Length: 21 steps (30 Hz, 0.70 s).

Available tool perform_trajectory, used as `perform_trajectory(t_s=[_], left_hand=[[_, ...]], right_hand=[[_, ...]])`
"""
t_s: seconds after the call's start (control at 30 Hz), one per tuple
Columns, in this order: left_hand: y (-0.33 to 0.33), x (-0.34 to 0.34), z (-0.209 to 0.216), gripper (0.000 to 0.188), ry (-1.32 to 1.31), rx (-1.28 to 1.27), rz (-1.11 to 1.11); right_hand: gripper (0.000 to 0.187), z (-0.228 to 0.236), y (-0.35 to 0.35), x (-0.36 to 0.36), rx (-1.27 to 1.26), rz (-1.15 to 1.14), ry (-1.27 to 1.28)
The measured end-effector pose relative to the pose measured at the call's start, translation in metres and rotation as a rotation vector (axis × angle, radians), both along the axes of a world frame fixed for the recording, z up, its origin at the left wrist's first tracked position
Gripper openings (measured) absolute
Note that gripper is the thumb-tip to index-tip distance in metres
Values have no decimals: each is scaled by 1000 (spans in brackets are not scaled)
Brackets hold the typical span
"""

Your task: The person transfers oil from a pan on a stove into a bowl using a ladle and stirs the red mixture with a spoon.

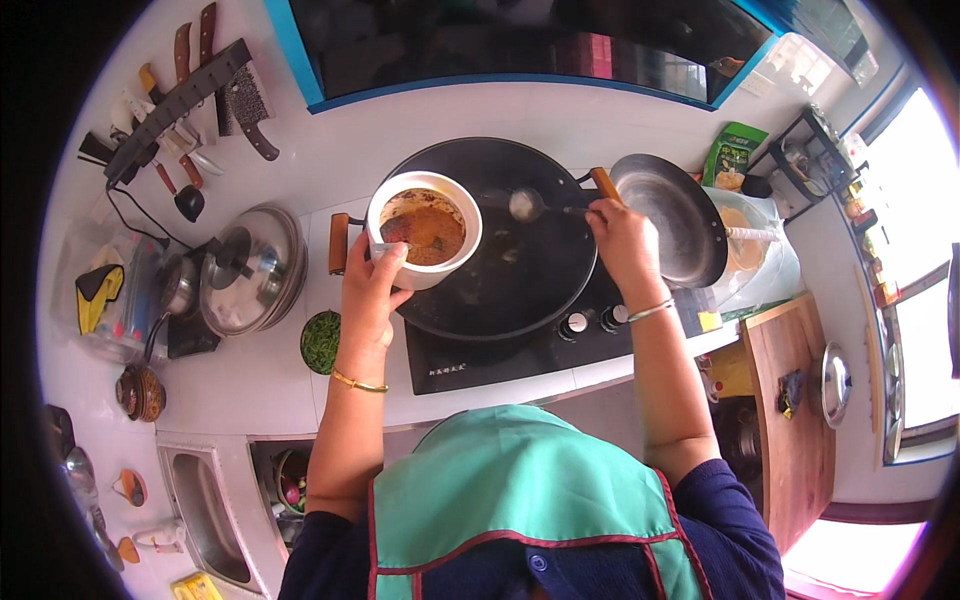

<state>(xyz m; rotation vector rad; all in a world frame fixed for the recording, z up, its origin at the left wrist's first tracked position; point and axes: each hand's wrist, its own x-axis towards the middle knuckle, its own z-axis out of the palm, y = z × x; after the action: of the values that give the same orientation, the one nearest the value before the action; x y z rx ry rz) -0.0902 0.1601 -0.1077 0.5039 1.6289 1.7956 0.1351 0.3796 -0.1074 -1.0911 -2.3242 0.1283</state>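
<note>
My left hand point(372, 290) grips a round white crock point(473, 222) by its near rim, tilted so its inside shows. A reddish-brown paste or powder point(435, 232) lies in the crock, and dark residue marks the inner wall. Under it sits a large black wok point(500, 290) with wooden side handles. My right hand point(628, 245) is closed on the handle of a ladle, close to the wok's right wooden handle point(605, 186). Over the wok, to the right of the crock, is the small round ladle bowl point(524, 205). I cannot make out what is in it.
The wok stands on a black cooktop point(480, 372) with knobs. A bowl of chopped greens point(321, 342) is at left, near stacked lids point(248, 270). At right are a frying pan point(665, 225) and a green packet point(735, 155). Knives hang on a wall rack point(175, 110).
</note>
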Motion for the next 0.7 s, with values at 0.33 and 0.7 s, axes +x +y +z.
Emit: perform_trajectory(t_s=[0.33,0.7], left_hand=[[-27,-22,14,61,21,62,98],[-31,-28,16,62,4,51,98]], right_hand=[[20,-50,-23,-45,-301,220,104],[21,-34,-34,-53,-887,241,343]])
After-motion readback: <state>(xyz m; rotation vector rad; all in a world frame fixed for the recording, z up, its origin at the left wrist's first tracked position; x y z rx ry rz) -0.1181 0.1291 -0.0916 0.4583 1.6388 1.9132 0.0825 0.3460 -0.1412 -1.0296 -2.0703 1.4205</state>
